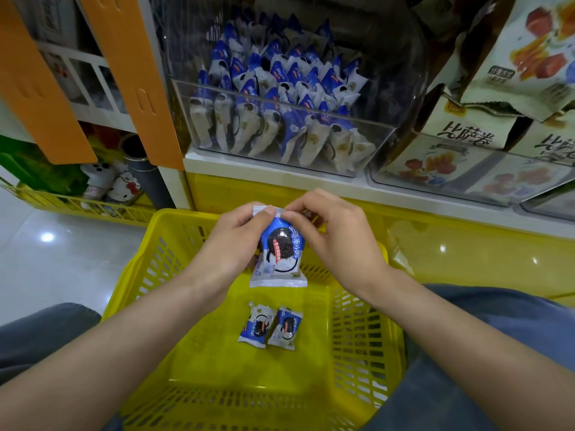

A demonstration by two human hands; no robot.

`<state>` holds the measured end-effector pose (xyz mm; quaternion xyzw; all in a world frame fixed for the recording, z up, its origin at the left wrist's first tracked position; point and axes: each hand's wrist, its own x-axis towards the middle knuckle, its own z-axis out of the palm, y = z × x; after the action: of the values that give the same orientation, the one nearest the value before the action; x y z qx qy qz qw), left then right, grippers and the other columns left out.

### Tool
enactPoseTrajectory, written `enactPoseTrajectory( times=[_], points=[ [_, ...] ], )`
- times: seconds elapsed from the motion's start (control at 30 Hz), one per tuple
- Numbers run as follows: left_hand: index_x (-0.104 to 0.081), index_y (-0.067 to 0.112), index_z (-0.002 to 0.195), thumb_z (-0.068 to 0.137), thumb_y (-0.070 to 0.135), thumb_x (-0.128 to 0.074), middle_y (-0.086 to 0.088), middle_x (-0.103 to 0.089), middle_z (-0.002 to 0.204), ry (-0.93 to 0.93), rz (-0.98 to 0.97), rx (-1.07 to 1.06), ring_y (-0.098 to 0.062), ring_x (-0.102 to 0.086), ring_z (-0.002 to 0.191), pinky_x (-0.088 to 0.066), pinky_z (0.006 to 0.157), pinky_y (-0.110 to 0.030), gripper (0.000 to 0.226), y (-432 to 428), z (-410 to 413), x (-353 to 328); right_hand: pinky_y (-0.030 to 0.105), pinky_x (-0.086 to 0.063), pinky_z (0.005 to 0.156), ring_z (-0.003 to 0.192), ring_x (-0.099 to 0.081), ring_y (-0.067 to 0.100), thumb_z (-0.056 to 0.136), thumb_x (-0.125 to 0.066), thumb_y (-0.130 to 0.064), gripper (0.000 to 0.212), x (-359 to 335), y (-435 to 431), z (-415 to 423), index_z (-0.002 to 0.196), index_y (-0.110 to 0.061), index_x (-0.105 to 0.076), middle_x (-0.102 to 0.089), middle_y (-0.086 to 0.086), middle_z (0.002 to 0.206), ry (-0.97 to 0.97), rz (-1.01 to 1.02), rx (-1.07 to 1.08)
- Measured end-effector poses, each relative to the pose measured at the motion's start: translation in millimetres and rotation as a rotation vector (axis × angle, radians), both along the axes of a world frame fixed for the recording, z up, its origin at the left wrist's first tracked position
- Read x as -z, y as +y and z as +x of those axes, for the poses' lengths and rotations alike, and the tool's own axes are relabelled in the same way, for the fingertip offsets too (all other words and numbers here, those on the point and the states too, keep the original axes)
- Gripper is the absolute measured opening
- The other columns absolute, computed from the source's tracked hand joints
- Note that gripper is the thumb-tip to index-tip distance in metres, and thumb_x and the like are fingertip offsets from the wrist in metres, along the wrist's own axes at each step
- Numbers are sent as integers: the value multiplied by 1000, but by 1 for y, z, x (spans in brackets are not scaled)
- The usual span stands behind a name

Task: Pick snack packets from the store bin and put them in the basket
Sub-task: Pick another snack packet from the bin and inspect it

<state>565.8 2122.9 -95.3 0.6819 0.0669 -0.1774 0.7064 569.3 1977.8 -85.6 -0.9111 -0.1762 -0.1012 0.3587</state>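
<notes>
Step in hand: transfer of one packet to the yellow basket (140,275). Left hand (231,244) and right hand (336,241) both pinch the top seal of a blue-and-white cookie snack packet (278,253), which hangs upright above the basket. Two like packets (270,326) lie on the basket floor. The clear store bin (280,126) beyond the basket holds many more. Next move, likely: lower, release, reach for the bin.

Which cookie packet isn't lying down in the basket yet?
The packet held upright by the left hand and right hand. The two small packets lie flat in the basket.
</notes>
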Motion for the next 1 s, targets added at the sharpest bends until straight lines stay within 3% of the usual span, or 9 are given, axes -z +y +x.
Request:
enactPoseTrajectory(
  times=[0.07,0.13,0.27,0.37,0.5,0.6,0.73,0.87,1.0],
  points=[
    [-65,27,68,96,27,-45,3,-69,65,45,-65,-59,-10,-66,61,-52,60,-31,35,-1,-1,0,10,-42,61,70,-54,-3,88,-60,-24,3,-2,3,0,85,-24,-62,-59,-16,77,178,211,65],
    [-62,21,75,97,26,-45,1,-70,64,91,-133,-164,-11,-66,60,-53,64,-35,28,0,0,1,19,-49,63,75,-59,4,88,-60,-31,8,-1,8,1,92,-26,-55,-63,-9,88,498,403,134],
    [-59,19,82,96,28,-46,4,-71,65,92,-178,-312,-8,-67,61,-54,69,-33,21,4,7,3,17,-51,55,70,-60,9,90,-56,-25,8,4,12,-2,92,-18,-54,-66,3,88,850,479,42],
    [-62,20,91,90,26,-56,4,-73,77,33,-121,-237,-8,-68,70,-54,67,-26,9,4,7,1,15,-52,54,65,-60,5,91,-54,-15,4,3,11,-1,88,-15,-56,-64,2,82,806,597,19],
    [-58,19,112,80,24,-68,-3,-71,97,26,-54,-105,-14,-69,90,-49,91,-37,34,2,0,0,14,-52,55,61,-61,0,92,-53,-12,21,1,4,2,106,2,-57,-64,5,80,750,675,70],
    [-57,17,115,82,21,-65,-4,-71,100,23,-76,-112,-17,-68,93,-48,95,-41,34,2,-1,-2,14,-51,57,68,-62,3,89,-56,-6,17,1,4,2,106,-6,-59,-66,8,90,668,593,34],
    [-57,9,117,83,13,-62,-10,-71,103,57,-175,-145,-20,-67,91,-49,92,-40,34,5,4,-8,15,-52,67,75,-62,3,85,-60,1,38,3,3,0,115,-21,-59,-66,-6,99,408,398,1],
    [-59,9,115,85,10,-59,-7,-72,103,69,-232,-105,-18,-68,92,-54,79,-30,30,6,5,-12,14,-47,86,93,-56,-4,84,-63,-4,42,6,-1,0,125,-13,-58,-66,-4,111,135,147,-6],
    [-61,18,109,86,14,-59,-5,-72,101,24,-182,-151,-19,-68,93,-50,91,-38,23,7,7,-18,2,-39,84,94,-51,-10,85,-62,-12,40,4,1,1,125,-15,-58,-65,-5,109,83,97,-35]
  ],
)
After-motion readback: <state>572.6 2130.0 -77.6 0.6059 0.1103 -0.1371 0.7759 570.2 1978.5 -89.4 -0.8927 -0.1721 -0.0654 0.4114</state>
